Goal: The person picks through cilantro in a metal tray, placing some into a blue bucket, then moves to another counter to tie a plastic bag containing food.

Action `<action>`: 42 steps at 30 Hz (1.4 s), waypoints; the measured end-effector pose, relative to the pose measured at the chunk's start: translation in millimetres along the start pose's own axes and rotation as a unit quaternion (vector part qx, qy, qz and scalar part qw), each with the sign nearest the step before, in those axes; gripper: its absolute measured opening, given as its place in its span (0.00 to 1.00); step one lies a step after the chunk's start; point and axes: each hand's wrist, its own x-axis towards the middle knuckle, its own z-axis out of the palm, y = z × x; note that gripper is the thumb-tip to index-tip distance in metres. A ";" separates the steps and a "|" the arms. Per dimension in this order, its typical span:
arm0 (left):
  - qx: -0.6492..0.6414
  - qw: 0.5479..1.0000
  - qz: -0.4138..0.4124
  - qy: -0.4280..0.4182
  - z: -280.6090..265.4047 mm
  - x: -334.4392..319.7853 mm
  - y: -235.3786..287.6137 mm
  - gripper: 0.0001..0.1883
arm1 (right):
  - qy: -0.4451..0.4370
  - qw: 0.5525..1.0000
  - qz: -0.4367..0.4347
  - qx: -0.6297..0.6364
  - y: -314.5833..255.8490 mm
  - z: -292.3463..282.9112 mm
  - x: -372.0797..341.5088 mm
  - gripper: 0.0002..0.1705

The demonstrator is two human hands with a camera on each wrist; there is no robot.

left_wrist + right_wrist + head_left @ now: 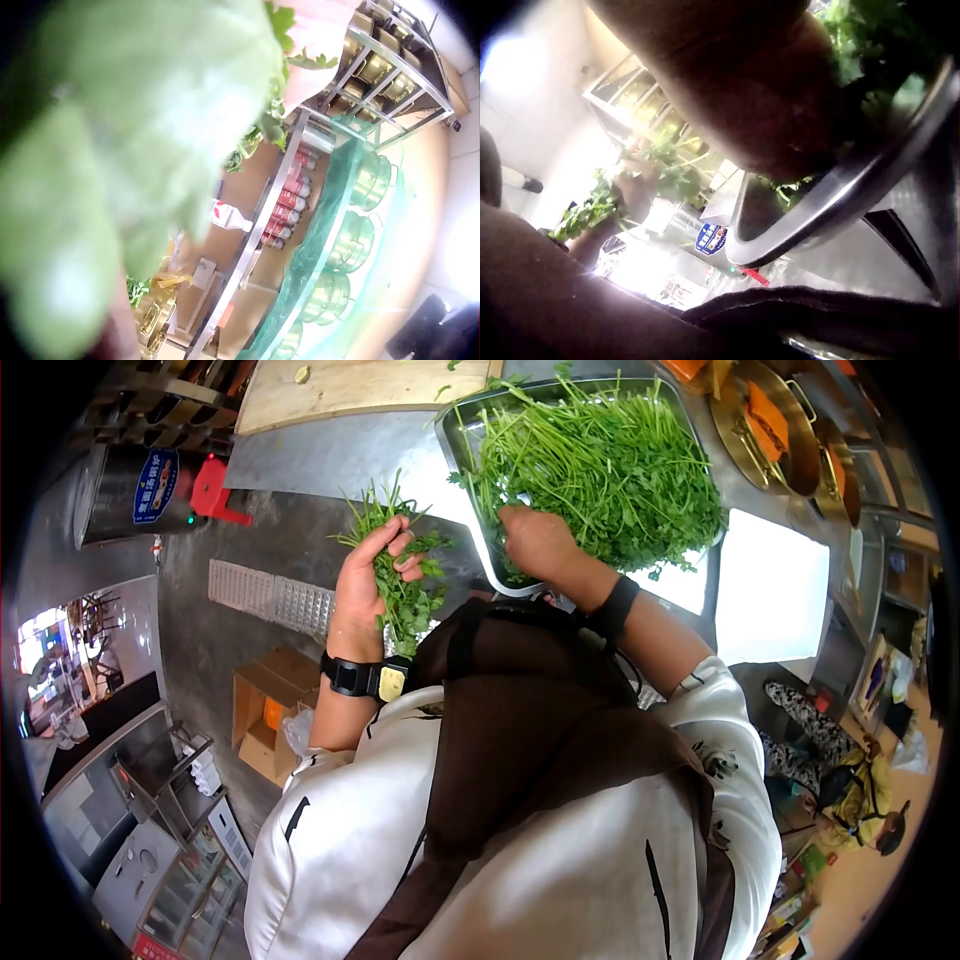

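Observation:
My left hand (362, 575) grips a small bunch of cilantro (405, 595), stems up and leaves hanging down past the palm. Blurred leaves (150, 112) fill much of the left wrist view. A metal tray (462, 455) heaped with more cilantro (600, 470) stands on the worktop, right of that hand. My right hand (540, 545) reaches over the tray's near left corner, knuckles up, its fingertips hidden among the greens. I cannot tell whether it holds any. In the right wrist view the tray's rim (817, 214) passes just under this hand.
A wooden board (350, 395) lies at the back left of the steel worktop (330, 460). Brass pots (790, 460) stand at the back right, beside a white panel (775, 585). A red stool (215, 490) and a cardboard box (262, 710) are on the floor to the left.

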 end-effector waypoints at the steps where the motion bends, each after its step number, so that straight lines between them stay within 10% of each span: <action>1: -0.005 1.000 -0.003 0.000 -2.2 0.2 0.0 0.06 | -0.001 1.000 0.000 -0.001 4.2 -1.0 -0.1 0.11; 9: -0.012 1.000 0.013 0.013 -10.1 -3.9 -0.1 0.06 | 0.177 0.929 0.189 0.265 54.5 -53.7 -5.3 0.15; 20: 0.006 1.000 0.007 0.020 1.3 2.0 1.3 0.07 | 0.201 0.771 0.293 0.529 93.0 -62.6 -13.4 0.08; 39: 0.007 1.000 -0.006 0.014 5.1 14.0 -8.6 0.07 | 0.151 0.779 0.262 0.549 112.7 -59.5 -19.0 0.10; 41: 0.010 1.000 -0.005 0.018 7.2 13.6 -8.0 0.07 | 0.183 0.923 0.225 0.253 111.2 -58.2 -21.3 0.14; 42: 0.017 1.000 -0.003 0.026 7.2 12.5 -7.1 0.07 | 0.187 0.922 0.228 0.251 98.7 -62.4 -25.5 0.14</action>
